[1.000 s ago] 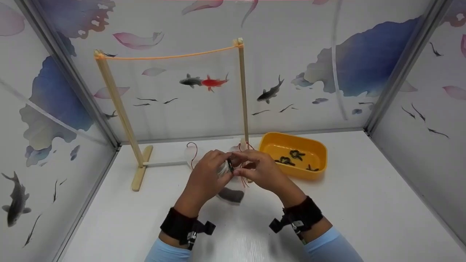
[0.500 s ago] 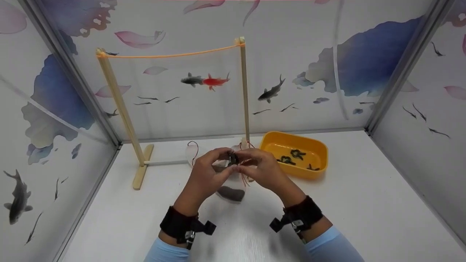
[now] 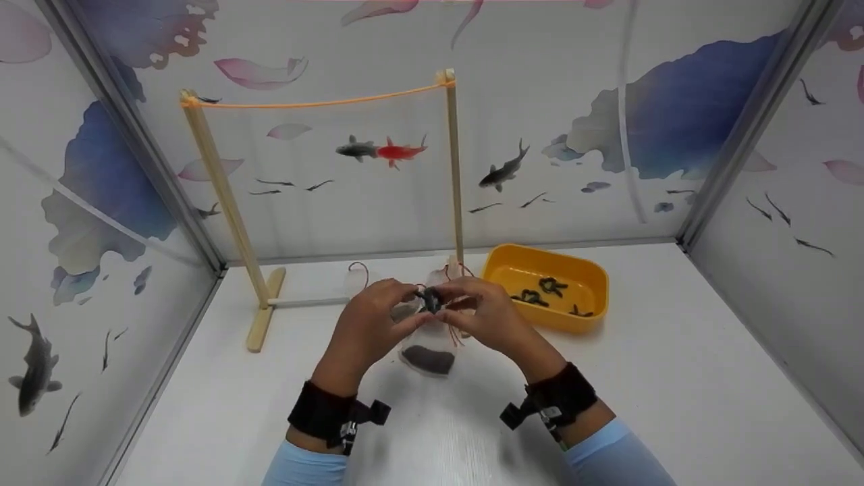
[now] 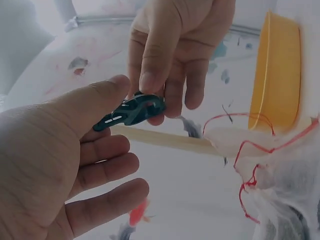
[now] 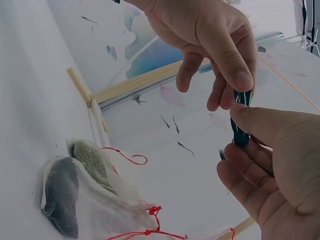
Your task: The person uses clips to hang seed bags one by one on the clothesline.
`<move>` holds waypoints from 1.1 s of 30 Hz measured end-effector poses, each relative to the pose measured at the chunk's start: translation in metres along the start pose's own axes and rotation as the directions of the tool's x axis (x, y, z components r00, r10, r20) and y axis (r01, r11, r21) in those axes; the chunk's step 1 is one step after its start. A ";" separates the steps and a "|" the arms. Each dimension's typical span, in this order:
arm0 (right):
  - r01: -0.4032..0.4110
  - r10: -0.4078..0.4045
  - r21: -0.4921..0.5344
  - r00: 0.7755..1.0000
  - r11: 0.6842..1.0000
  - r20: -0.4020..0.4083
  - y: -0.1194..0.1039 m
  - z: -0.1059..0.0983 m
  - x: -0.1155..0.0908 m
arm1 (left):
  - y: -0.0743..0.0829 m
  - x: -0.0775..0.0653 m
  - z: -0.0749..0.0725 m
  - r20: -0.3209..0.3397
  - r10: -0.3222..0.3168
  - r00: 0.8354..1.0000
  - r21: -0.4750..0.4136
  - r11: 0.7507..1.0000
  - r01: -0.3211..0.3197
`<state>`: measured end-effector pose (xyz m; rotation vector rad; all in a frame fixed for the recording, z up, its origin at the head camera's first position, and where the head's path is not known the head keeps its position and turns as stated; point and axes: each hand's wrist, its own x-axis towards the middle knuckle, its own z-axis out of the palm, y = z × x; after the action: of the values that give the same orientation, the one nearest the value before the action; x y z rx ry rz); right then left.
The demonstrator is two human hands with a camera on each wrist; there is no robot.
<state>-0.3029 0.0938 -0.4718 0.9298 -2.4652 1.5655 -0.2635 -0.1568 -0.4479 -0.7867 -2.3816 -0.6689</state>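
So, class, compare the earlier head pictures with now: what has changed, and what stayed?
The left hand has shifted slightly left, away from the right hand, and more of the dark green clip shows between them. The right hand still pinches it; the yellow tray and wooden frame stayed put.

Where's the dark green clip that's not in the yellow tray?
Head view: the dark green clip is near the centre, between the left hand and right hand, at their fingertips, left of the yellow tray.

Clip (image 3: 430,300) between left hand (image 3: 368,317) and right hand (image 3: 489,314), pouches (image 3: 428,360) below them, frame (image 3: 225,202) behind, tray (image 3: 567,322) to their right, more clips (image 3: 552,286) in it
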 end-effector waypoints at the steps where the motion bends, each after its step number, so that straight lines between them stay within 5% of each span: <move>1: -0.037 0.037 -0.005 0.999 0.999 -0.008 0.002 0.000 0.001 | -0.002 -0.001 0.000 -0.014 0.017 1.000 0.050 0.999 -0.016; 4: -0.231 0.230 -0.049 0.973 0.972 -0.031 0.014 -0.002 0.005 | -0.011 -0.002 0.002 -0.058 0.054 0.997 0.162 0.986 -0.044; 8: -0.424 0.422 -0.131 0.905 0.896 -0.045 0.038 0.000 0.011 | -0.022 -0.004 0.005 -0.097 0.044 0.994 0.182 0.983 -0.025; 13: -0.416 0.421 -0.185 0.907 0.890 -0.016 0.059 0.012 0.014 | -0.031 -0.006 0.010 -0.126 -0.011 0.992 0.181 0.983 0.034; 18: -0.411 0.419 -0.203 0.908 0.889 -0.003 0.056 0.018 0.024 | -0.034 -0.006 0.010 -0.148 -0.031 0.989 0.187 0.981 0.059; 26: -0.446 0.510 -0.410 0.859 0.796 0.055 0.056 0.028 0.039 | -0.031 -0.006 0.008 -0.171 -0.053 0.984 0.200 0.976 0.087; 30: -0.488 0.525 -0.308 0.850 0.817 0.046 0.047 0.025 0.040 | -0.031 -0.007 0.009 -0.183 -0.057 0.981 0.190 0.978 0.092; 33: -0.462 0.479 -0.260 0.878 0.848 0.005 0.030 0.020 0.040 | -0.033 -0.008 0.009 -0.207 -0.059 0.977 0.174 0.980 0.096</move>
<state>-0.3467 0.0675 -0.4904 0.3551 -3.0176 1.2812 -0.2824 -0.1782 -0.4690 -0.5239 -2.2584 -0.5242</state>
